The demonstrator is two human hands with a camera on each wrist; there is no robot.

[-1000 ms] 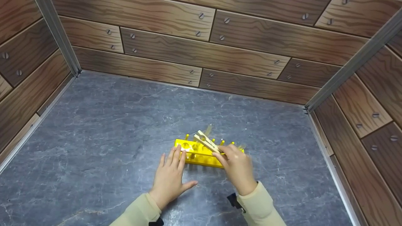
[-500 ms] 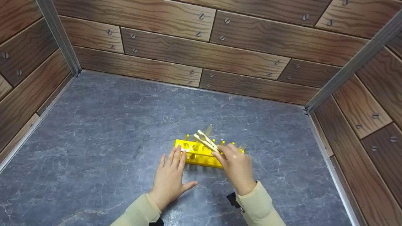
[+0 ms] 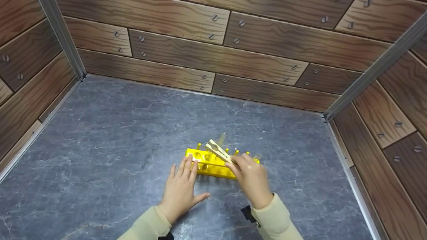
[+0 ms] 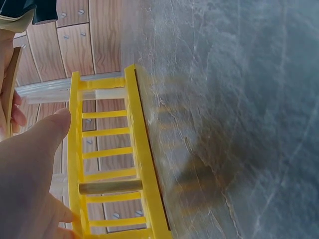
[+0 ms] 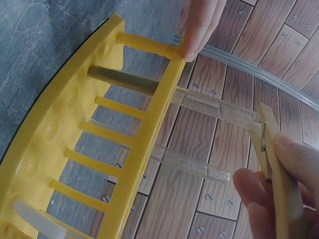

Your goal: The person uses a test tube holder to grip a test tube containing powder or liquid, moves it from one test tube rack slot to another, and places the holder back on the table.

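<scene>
Over rack | right hand pinches clothespin | head view only: whole left hand, outspread

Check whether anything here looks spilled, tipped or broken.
Nothing stands out. The rack stands upright with the left hand at its edge, the tubes sit in its holes, the right hand holds the clothespin by one tube's mouth, and no spill shows.

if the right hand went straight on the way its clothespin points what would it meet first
Probably the clear tube in the yellow rack, the one with a darker lower part: its upper end is at the tips of the clothespin in the right hand. Whether it sits between them is unclear.
</scene>
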